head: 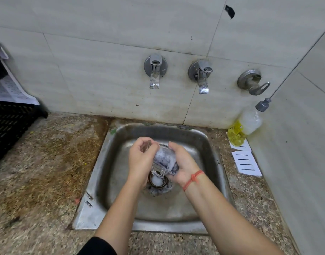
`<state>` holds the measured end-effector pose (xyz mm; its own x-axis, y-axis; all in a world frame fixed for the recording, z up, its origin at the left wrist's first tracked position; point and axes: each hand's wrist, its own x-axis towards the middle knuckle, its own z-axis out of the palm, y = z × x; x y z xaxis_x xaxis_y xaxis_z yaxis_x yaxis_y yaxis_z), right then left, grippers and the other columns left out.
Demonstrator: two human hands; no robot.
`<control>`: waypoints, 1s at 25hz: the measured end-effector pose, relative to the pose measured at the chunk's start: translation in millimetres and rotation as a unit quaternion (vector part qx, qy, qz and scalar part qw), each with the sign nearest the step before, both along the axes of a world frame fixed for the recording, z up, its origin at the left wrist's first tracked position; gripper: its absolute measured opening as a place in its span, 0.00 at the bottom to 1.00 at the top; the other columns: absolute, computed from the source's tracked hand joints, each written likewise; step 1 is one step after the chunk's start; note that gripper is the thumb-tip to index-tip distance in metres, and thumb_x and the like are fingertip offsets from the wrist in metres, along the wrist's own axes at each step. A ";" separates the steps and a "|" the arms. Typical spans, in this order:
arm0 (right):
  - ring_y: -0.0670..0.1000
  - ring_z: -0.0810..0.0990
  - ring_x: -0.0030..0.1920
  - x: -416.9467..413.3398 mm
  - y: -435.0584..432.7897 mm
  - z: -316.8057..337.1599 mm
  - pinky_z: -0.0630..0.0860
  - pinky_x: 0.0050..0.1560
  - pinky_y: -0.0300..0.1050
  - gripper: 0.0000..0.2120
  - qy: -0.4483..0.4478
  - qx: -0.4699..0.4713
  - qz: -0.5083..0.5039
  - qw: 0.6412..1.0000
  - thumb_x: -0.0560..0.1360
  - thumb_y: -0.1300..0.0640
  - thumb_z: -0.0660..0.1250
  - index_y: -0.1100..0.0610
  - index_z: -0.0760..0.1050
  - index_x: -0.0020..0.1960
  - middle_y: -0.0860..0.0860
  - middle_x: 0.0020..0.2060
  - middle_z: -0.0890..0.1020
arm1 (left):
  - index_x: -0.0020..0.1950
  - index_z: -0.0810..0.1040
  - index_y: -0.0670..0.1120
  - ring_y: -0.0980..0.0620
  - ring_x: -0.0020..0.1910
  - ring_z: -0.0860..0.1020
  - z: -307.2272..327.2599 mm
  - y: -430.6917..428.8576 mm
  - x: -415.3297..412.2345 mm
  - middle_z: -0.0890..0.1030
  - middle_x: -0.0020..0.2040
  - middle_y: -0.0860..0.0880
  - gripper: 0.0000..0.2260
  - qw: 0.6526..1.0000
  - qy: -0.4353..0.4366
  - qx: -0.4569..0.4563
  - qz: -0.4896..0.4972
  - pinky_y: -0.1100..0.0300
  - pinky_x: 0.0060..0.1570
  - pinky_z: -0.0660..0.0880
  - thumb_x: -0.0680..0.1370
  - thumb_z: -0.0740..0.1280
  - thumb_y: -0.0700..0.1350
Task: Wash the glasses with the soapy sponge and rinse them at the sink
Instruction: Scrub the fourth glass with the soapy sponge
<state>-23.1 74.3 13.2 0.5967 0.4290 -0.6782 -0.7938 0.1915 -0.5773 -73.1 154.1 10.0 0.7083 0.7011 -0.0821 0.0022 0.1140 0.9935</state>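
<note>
A clear glass (162, 159), coated in white suds, is held over the middle of the steel sink (121, 162). My left hand (142, 159) grips its left side, fingers curled round the rim end. My right hand (183, 166) holds a soapy, dark-speckled sponge (173, 169) against the glass's right side; the sponge is mostly hidden under the palm. A blob of foam (156, 180) lies in the drain below the glass. No water runs from the taps.
Two chrome taps (155, 70) (202, 76) and a worn valve handle (253, 82) stick out of the tiled wall above the sink. A yellow-labelled soap bottle (244, 124) and two white slotted trays (247, 164) sit at the right. A black crate (9, 122) stands on the left counter.
</note>
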 end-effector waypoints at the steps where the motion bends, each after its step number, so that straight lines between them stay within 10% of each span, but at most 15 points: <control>1: 0.58 0.83 0.41 1.1 2.0 -1.0 0.80 0.41 0.48 0.18 -0.021 -0.015 -0.003 1.000 0.78 0.49 0.62 0.64 0.78 0.53 0.61 0.44 0.83 | 0.44 0.76 0.41 0.53 0.38 0.75 -1.5 -1.2 1.4 0.77 0.38 0.47 0.02 1.000 0.007 -0.005 0.000 0.60 0.41 0.72 0.75 0.67 0.35; 4: 0.45 0.78 0.35 -14.4 2.9 -14.0 0.71 0.36 0.39 0.11 -0.424 -0.209 -0.036 0.881 0.76 0.48 0.65 0.54 0.74 0.40 0.47 0.33 0.79 | 0.41 0.76 0.42 0.51 0.29 0.78 2.0 -1.9 7.0 0.79 0.32 0.46 0.08 0.955 0.076 -0.285 0.018 0.62 0.31 0.74 0.79 0.64 0.43; 6: 0.45 0.74 0.33 -30.1 1.4 -17.5 0.68 0.35 0.38 0.11 -0.542 -0.259 -0.035 0.799 0.75 0.46 0.64 0.50 0.70 0.37 0.44 0.28 0.74 | 0.41 0.76 0.41 0.49 0.30 0.79 -1.4 -1.0 7.8 0.80 0.32 0.44 0.09 0.931 0.080 -0.356 0.019 0.61 0.31 0.74 0.79 0.63 0.44; 10: 0.52 0.81 0.35 -11.1 1.9 0.0 0.78 0.39 0.45 0.16 -0.044 0.034 -0.047 0.997 0.80 0.50 0.59 0.59 0.78 0.43 0.56 0.35 0.82 | 0.40 0.74 0.42 0.54 0.37 0.73 -14.4 1.1 -1.3 0.75 0.36 0.45 0.05 0.997 0.024 0.071 0.018 0.61 0.40 0.69 0.75 0.66 0.40; 13: 0.56 0.83 0.40 -1.7 0.1 0.0 0.79 0.44 0.49 0.14 -0.113 -0.066 -0.006 0.991 0.76 0.49 0.63 0.60 0.79 0.44 0.56 0.38 0.84 | 0.41 0.75 0.44 0.56 0.37 0.74 -9.3 -8.8 -5.3 0.77 0.36 0.47 0.06 0.997 0.005 0.079 0.024 0.62 0.40 0.70 0.77 0.66 0.43; 17: 0.47 0.77 0.35 -19.4 2.9 -8.0 0.72 0.39 0.40 0.13 -0.577 -0.327 -0.028 0.748 0.73 0.45 0.64 0.54 0.76 0.38 0.49 0.31 0.80 | 0.37 0.78 0.42 0.52 0.28 0.81 13.3 -8.4 3.2 0.82 0.31 0.45 0.13 0.920 0.029 -0.392 -0.011 0.63 0.30 0.77 0.80 0.61 0.43; 18: 0.45 0.76 0.35 -22.4 4.0 -9.5 0.71 0.37 0.38 0.13 -0.568 -0.313 -0.047 0.760 0.74 0.46 0.65 0.54 0.76 0.38 0.49 0.31 0.79 | 0.39 0.78 0.41 0.50 0.30 0.81 9.1 -6.4 3.7 0.81 0.33 0.43 0.12 0.934 0.026 -0.355 -0.013 0.61 0.32 0.77 0.79 0.62 0.42; 21: 0.53 0.81 0.39 -3.9 6.9 -7.0 0.76 0.40 0.44 0.14 -0.145 -0.054 -0.068 0.986 0.77 0.47 0.64 0.58 0.79 0.47 0.55 0.41 0.83 | 0.46 0.78 0.44 0.53 0.40 0.77 -6.3 -2.3 -1.3 0.79 0.41 0.48 0.02 0.999 -0.006 0.011 0.032 0.59 0.44 0.73 0.77 0.66 0.39; 23: 0.59 0.83 0.45 2.4 5.2 -6.6 0.80 0.45 0.52 0.18 -0.055 -0.025 -0.029 0.998 0.78 0.47 0.62 0.61 0.78 0.55 0.61 0.49 0.83 | 0.51 0.77 0.46 0.59 0.40 0.76 -11.2 -4.2 -4.1 0.79 0.43 0.52 0.05 0.996 -0.019 0.081 0.030 0.64 0.44 0.73 0.77 0.66 0.38; 25: 0.57 0.83 0.43 -1.7 4.9 -9.9 0.80 0.46 0.53 0.18 -0.286 -0.183 -0.020 0.940 0.76 0.44 0.63 0.60 0.79 0.46 0.59 0.43 0.84 | 0.53 0.77 0.46 0.57 0.38 0.78 -0.3 -2.1 0.8 0.81 0.42 0.50 0.06 0.991 0.012 -0.133 0.020 0.62 0.40 0.76 0.80 0.62 0.42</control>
<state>-24.9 79.2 3.3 0.9195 0.1991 -0.3390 -0.3296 -0.0797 -0.9408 -72.3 151.9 9.7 0.6759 0.6799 -0.2845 0.0157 0.3727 0.9278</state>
